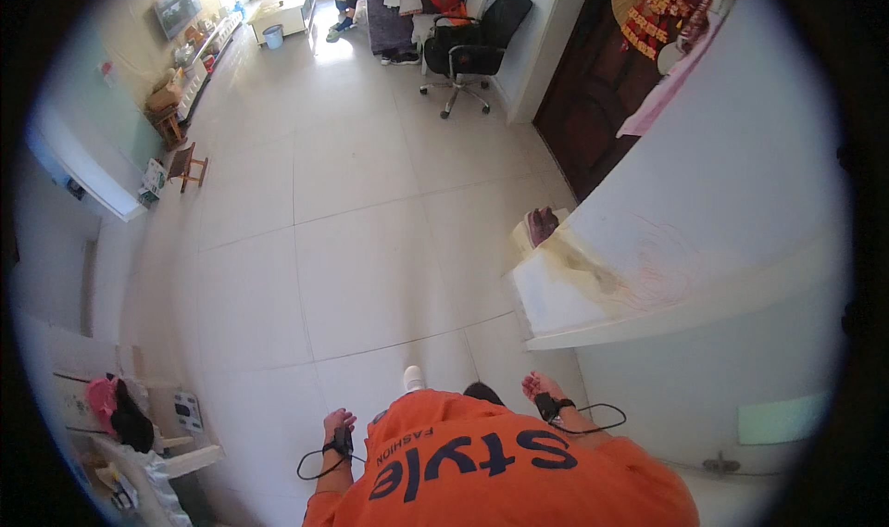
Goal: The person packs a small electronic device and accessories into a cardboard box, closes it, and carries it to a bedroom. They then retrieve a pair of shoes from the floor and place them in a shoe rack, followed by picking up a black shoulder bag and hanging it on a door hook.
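My left hand [339, 421] hangs at my side over the tiled floor [361, 277], its fingers loosely curled around nothing. My right hand [543, 387] is held out on the other side, also without anything in it. Each wrist wears a black strapped device with a looped cable: one on the left wrist [340, 442], one on the right wrist [552, 406]. Between the hands is my orange shirt [479, 450], which bears printed writing. A white shoe [413, 378] and a dark shoe [484, 391] show beneath its front edge.
To the right, a wall corner [555, 305] juts out near shoes [540, 226] and a dark door [597, 75]. Ahead stand a black office chair [472, 48], a small folding stool [187, 166], a blue bin [273, 36] and a white table [285, 13]. A person's legs [345, 16] show far off.
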